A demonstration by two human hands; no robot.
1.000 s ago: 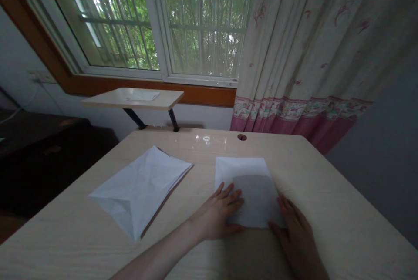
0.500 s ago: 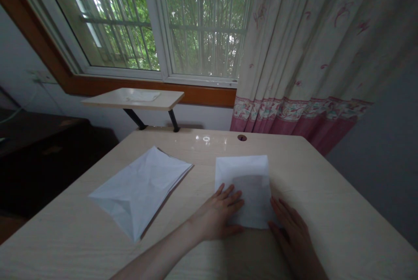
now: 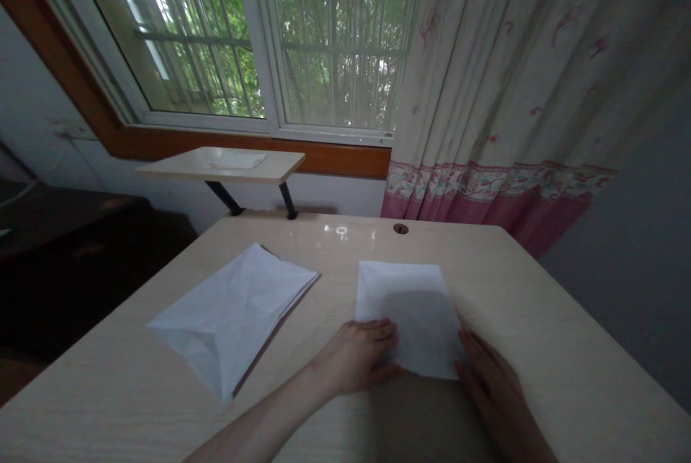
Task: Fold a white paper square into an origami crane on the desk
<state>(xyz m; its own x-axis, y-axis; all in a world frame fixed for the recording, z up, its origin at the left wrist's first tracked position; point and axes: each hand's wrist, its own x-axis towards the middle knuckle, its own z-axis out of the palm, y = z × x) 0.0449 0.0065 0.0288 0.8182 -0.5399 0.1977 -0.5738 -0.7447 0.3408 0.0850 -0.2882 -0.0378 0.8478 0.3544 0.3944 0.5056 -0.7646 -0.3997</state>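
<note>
A folded white paper [image 3: 413, 304] lies on the table in front of me, its lower right side drawn outward. My left hand [image 3: 370, 351] rests on its lower left part, fingers stretched flat and thumb apart. At the lower right edge, my right hand [image 3: 489, 376] has thumb and fingers on the paper's margin, which appears to be between them. The grip itself is partly hidden. To the left lies a larger stack of white folded paper [image 3: 237, 312], creased on top, with neither hand touching it.
The pale wood table [image 3: 324, 420] has a round cable hole [image 3: 400, 229] near its far edge. A small raised shelf [image 3: 281, 169] stands at the back left with something white and flat [image 3: 235, 159] on it. A curtain [image 3: 486, 124] hangs beyond the right rear.
My right hand has moved a little right, and the paper's lower right edge has gone with it. My left hand has drawn slightly nearer, its fingers closer together.
</note>
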